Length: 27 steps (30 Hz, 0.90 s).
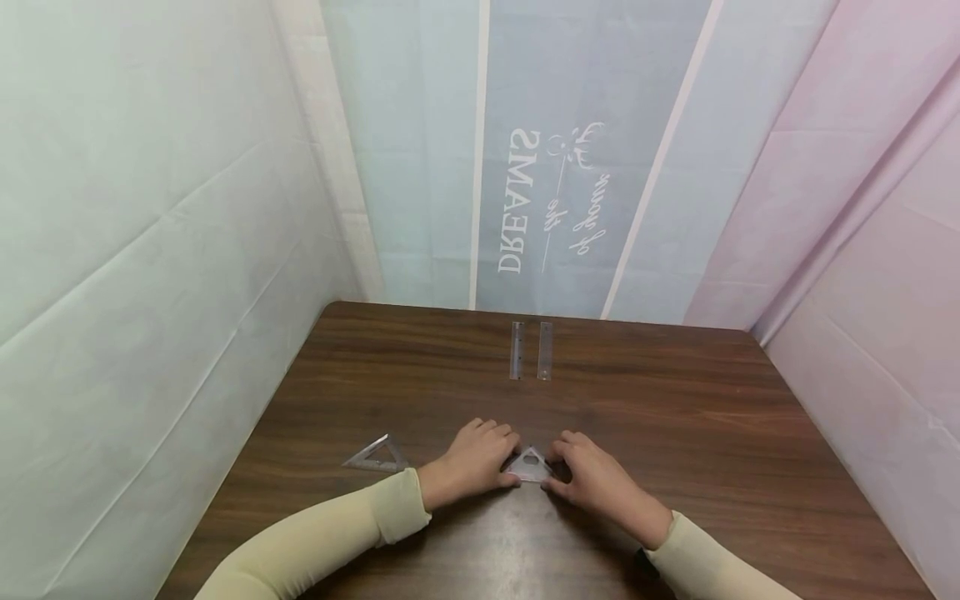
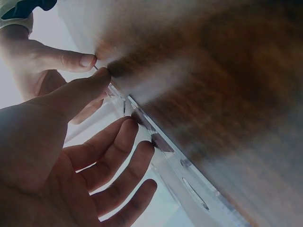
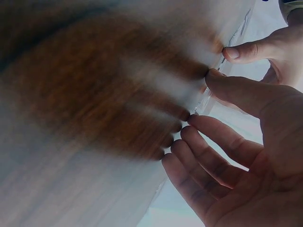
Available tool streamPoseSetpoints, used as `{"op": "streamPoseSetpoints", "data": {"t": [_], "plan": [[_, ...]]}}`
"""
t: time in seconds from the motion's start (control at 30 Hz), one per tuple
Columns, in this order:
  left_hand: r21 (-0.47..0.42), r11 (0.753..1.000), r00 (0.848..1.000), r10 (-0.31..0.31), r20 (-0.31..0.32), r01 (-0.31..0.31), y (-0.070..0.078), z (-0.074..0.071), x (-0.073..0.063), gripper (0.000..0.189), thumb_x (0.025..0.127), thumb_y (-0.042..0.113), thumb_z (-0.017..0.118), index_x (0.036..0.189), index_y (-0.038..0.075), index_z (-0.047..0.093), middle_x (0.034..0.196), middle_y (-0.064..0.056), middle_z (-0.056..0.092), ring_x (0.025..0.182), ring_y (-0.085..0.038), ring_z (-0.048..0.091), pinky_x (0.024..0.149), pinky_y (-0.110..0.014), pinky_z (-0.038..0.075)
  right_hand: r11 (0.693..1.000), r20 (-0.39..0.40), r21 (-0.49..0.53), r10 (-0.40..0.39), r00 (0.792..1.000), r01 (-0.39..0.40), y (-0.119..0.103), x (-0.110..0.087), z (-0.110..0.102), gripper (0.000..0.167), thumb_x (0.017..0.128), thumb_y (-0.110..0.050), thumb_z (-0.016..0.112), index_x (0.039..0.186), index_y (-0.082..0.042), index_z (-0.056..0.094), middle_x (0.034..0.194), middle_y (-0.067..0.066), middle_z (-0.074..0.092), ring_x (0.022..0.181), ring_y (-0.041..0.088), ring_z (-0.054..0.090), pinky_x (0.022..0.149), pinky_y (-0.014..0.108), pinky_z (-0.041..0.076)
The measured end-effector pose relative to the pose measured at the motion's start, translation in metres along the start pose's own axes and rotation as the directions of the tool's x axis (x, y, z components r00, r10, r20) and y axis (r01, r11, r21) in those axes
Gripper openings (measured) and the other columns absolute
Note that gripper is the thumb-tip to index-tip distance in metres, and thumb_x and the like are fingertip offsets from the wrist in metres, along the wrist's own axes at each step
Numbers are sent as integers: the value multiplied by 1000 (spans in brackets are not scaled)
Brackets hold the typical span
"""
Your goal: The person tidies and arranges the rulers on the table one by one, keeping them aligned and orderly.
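A small clear set square [image 1: 530,468] with a cut-out in its middle lies flat on the table, its point facing away from me. My left hand [image 1: 476,458] holds it from the left, thumb at the near left corner and fingers along the sloping side. From the right, my right hand [image 1: 596,475] holds the opposite corner the same way, thumb in front. In the right wrist view, the right hand's fingertips [image 3: 166,158] rest on the tabletop. A larger clear set square [image 1: 366,465] lies left of the left hand, close to the sleeve.
Two short clear rulers [image 1: 517,350] stand side by side, lengthwise, toward the back of the brown wood-grain table [image 1: 675,400]. Fabric curtains [image 1: 420,167] hang behind and at both sides, right at the table's edges.
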State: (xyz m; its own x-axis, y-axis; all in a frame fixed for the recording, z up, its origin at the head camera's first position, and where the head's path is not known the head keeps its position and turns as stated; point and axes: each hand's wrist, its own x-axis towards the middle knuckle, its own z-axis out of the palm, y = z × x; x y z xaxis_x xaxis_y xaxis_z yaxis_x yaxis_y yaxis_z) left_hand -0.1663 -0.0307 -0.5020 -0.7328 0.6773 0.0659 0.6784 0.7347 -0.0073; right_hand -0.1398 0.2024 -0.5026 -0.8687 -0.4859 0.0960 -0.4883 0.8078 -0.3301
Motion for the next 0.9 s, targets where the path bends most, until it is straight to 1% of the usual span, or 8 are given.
{"op": "streamPoseSetpoints", "data": {"t": [0.2,0.5,0.9], "plan": [[2,1000,1000,7,-1,-7,-2,0,0,41,89,60,83,109,26,73,104,11,69,93,-10,63,81,-28,47,1000,-12,-6,-2,1000,2,-2,1,-1,28,84,-25,95,98,-14,74,93,-8,58,84,6,50,71,31,48],[7,1000,1000,11,2,-11,-5,-1,0,41,89,60,82,110,26,73,106,10,70,96,-11,64,83,-29,48,1000,-6,-4,8,1000,-8,-4,4,1,27,85,-26,94,99,-13,74,94,-8,58,84,7,48,72,30,47],[10,1000,1000,23,3,-23,-11,1,0,43,90,61,81,112,25,73,106,8,70,97,-12,65,86,-31,50,1000,-18,-10,9,1000,-9,-7,6,0,28,84,-25,95,99,-13,75,95,-7,60,88,9,55,75,33,52]]}}
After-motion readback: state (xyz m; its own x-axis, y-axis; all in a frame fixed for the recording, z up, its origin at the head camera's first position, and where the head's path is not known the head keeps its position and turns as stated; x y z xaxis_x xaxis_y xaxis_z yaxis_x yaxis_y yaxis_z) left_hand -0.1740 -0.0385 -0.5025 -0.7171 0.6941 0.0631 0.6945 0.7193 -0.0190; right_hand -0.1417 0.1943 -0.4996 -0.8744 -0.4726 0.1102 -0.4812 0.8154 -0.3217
